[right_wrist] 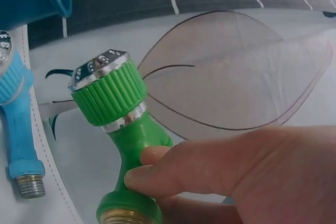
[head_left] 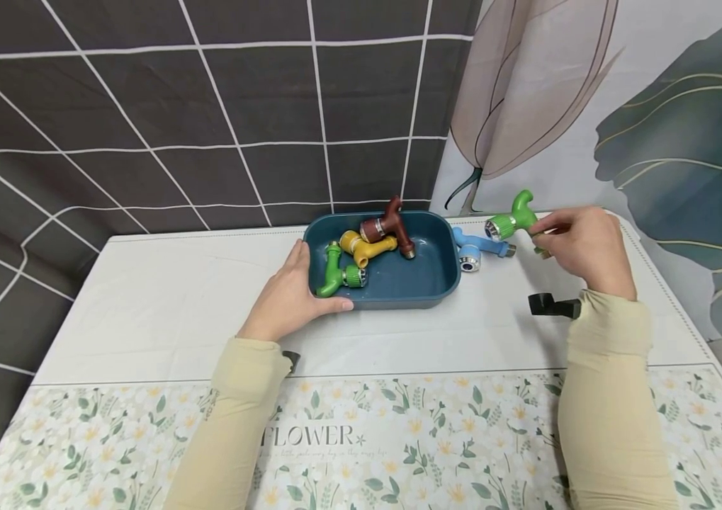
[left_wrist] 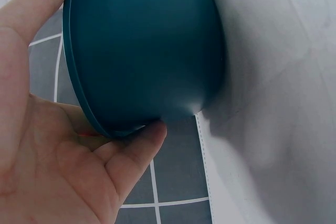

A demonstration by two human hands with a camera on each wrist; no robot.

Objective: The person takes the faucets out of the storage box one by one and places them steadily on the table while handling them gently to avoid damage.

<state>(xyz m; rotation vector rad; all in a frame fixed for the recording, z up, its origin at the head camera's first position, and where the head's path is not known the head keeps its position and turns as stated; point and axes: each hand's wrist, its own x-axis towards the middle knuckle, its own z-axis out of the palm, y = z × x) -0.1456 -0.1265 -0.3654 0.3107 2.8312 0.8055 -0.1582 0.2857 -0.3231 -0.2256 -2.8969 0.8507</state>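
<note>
Right hand [head_left: 580,244] pinches a green tap [head_left: 506,227] beside the blue basin [head_left: 402,282]

The right hand grasps the green tap between thumb and fingers, by the part near its threaded end. This tap is in the air, to the right of the basin, with its ribbed green knob turned toward the basin. The left hand [head_left: 285,296] is grasping the basin at its left end, the thumb along the front rim and the fingers around the far side.

Inside the basin are three taps: a second green tap [head_left: 331,273] at the left, a yellow tap [head_left: 370,249] near the middle, and a dark red tap [head_left: 389,225] whose one end rises past the back rim. A light blue tap [head_left: 489,246] lies on the white table [head_left: 176,304], just beside the basin's right end; whether they touch, I cannot tell.
</note>
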